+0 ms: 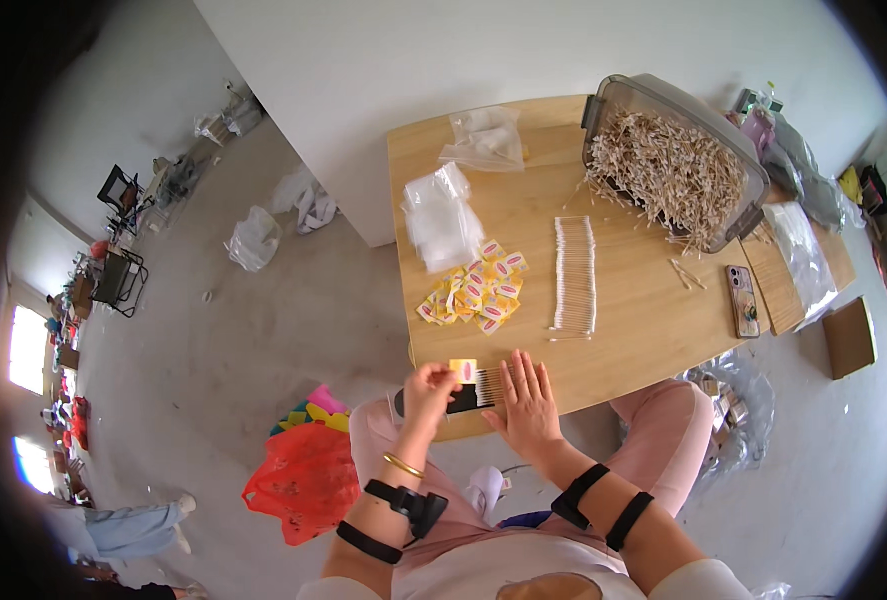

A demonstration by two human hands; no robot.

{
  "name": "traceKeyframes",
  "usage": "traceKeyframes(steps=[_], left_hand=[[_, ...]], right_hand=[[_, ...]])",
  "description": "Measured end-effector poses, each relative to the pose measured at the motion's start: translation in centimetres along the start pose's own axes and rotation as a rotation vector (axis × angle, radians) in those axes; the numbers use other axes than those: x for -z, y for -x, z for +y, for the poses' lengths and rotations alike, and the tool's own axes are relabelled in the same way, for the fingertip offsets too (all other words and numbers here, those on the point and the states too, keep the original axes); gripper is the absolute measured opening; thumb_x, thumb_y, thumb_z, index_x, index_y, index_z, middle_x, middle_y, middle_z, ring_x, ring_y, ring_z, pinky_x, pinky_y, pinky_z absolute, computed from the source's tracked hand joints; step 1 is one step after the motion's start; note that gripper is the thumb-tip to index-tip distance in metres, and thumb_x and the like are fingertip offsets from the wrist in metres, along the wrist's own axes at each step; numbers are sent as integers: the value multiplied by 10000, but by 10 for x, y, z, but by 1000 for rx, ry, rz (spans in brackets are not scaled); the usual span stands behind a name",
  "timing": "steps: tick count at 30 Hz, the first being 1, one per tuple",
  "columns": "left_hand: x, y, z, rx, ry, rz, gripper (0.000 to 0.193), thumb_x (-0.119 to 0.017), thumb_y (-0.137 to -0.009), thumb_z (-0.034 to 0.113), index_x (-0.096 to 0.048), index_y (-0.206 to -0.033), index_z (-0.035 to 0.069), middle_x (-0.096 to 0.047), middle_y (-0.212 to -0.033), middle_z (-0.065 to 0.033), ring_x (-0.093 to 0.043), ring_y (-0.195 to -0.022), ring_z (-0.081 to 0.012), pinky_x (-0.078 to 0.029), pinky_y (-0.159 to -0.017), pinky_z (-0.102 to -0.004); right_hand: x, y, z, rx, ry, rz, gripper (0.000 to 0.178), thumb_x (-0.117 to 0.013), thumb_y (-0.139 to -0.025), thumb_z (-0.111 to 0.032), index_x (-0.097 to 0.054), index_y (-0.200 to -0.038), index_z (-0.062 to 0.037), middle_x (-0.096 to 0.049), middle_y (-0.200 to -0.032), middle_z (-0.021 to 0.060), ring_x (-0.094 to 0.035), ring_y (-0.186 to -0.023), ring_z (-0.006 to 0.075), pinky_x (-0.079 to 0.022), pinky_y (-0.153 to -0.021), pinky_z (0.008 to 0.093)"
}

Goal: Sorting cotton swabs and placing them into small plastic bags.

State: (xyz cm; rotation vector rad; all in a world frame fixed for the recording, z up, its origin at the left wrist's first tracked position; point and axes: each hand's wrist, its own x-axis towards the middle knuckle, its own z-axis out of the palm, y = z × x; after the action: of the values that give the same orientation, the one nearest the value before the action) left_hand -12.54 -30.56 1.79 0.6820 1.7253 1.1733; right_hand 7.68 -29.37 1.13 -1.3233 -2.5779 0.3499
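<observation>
My left hand [430, 393] is closed in a pinch on a small yellow and white label card [464, 371] at the table's near edge. Beside it my right hand [527, 405] lies flat, fingers stretched out, at the end of a short row of cotton swabs [488, 386]. Those swabs rest by a black flat object [462, 400], partly hidden by my left hand. Farther in, a long neat row of cotton swabs [576, 275] lies on the wooden table [524, 220]. A loose heap of yellow label cards [479, 288] sits to its left.
A tipped grey bin [759, 185] spills cotton swabs at the back right. Clear plastic bags [444, 215] lie at the back left, and a phone [744, 301] near the right edge. On the floor are a red bag [309, 480] and a cardboard box [851, 338].
</observation>
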Motion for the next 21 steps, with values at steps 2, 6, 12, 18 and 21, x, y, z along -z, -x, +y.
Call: traceKeyframes(steps=[2,6,12,18,21], left_hand=[[-9,11,-7,3,27,-27,164,-730,-929,139,-654,-1031,37,-711,-844,-39,-695,-727,-102,-501,-559,-230],[-23,14,-15,-55,-101,9,186,-752,-911,166,-679,-941,-3,-716,-801,-59,-692,-700,-120,-520,-591,-253],[-36,11,-11,-233,-399,34,243,-794,-868,185,-670,-933,-14,-698,-762,-67,-663,-649,-152,-529,-601,-292],[-49,28,6,-407,-616,78,294,-739,-884,196,-598,-1105,64,-682,-764,-121,-691,-720,-321,-538,-653,-430],[-46,29,5,-435,-671,33,293,-731,-893,202,-597,-1120,76,-679,-776,-115,-683,-727,-326,-534,-655,-432]], right_hand=[[-2,-1,-1,-1,21,-4,892,-523,-959,-573,-279,-1569,29,-219,-1652,236,-144,-1561,354,-105,-1268,511],[0,0,-2,-1,32,10,888,-533,-952,-573,-292,-1570,19,-218,-1658,219,-145,-1563,337,-100,-1271,499],[-2,1,-1,-8,15,23,893,-541,-948,-568,-284,-1575,13,-214,-1663,212,-137,-1567,330,-88,-1273,491],[-1,2,0,3,22,34,880,-550,-944,-560,-298,-1571,3,-215,-1661,214,-133,-1567,335,-91,-1272,490],[0,1,-1,10,38,30,870,-559,-939,-554,-312,-1566,-4,-219,-1658,218,-140,-1565,341,-98,-1271,491]])
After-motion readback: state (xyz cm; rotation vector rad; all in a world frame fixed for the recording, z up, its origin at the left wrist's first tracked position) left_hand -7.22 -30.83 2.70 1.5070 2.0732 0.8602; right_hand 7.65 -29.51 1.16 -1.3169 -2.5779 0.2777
